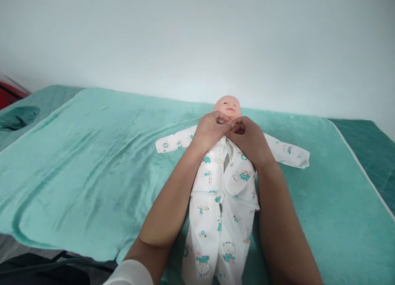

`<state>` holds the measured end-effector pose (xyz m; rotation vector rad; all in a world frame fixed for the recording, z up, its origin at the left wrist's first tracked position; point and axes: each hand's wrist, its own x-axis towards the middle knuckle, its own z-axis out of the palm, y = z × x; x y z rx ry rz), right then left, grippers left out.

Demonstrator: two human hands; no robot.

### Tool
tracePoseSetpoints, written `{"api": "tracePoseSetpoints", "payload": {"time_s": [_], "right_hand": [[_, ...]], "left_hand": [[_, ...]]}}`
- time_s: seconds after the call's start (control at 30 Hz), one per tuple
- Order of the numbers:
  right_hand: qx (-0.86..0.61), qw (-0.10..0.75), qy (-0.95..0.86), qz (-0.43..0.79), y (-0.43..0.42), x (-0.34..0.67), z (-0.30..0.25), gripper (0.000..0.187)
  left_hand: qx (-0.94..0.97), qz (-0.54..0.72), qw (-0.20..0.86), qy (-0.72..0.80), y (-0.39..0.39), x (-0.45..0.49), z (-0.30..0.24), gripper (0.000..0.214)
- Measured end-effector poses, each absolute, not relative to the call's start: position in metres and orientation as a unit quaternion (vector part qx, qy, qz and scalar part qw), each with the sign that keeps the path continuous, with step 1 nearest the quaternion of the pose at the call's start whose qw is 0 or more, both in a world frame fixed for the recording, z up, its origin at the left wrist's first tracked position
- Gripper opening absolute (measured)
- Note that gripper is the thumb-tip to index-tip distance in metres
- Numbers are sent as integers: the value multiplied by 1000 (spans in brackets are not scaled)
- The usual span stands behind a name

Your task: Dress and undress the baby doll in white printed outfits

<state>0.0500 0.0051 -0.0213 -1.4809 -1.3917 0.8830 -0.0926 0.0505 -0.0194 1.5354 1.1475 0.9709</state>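
A baby doll [228,104] lies on its back, dressed in a white printed jacket [210,174] and matching trousers [203,231]. At the doll's neck, my left hand [212,126] pinches the jacket's collar with thumb and fingers together. Right beside it, my right hand [247,136] is closed on the other side of the same collar. The fingertips of both hands meet under the chin and hide what lies between them. Below them the jacket front gapes a little, with small buttons along its edge. Both sleeves stretch out to the sides.
A light green plush blanket [92,153] with some creases lies under the doll. Darker green bedding [367,153] shows past its edges. A white wall [191,42] rises behind the bed. Something red [10,93] stands at the far left, and dark items lie at the lower left.
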Motion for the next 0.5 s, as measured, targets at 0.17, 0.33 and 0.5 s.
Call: {"api": "tracePoseSetpoints", "payload": {"time_s": [0.17, 0.33, 0.5], "right_hand": [[-602, 422, -575, 358, 3, 49, -19, 29], [-608, 417, -575, 356, 1, 52, -19, 36], [-613, 420, -575, 344, 0, 53, -18, 31]], "left_hand": [[613, 390, 499, 473, 50, -92, -18, 18], [664, 371, 457, 460, 52, -100, -17, 23], [689, 367, 447, 436, 53, -104, -18, 20]]}}
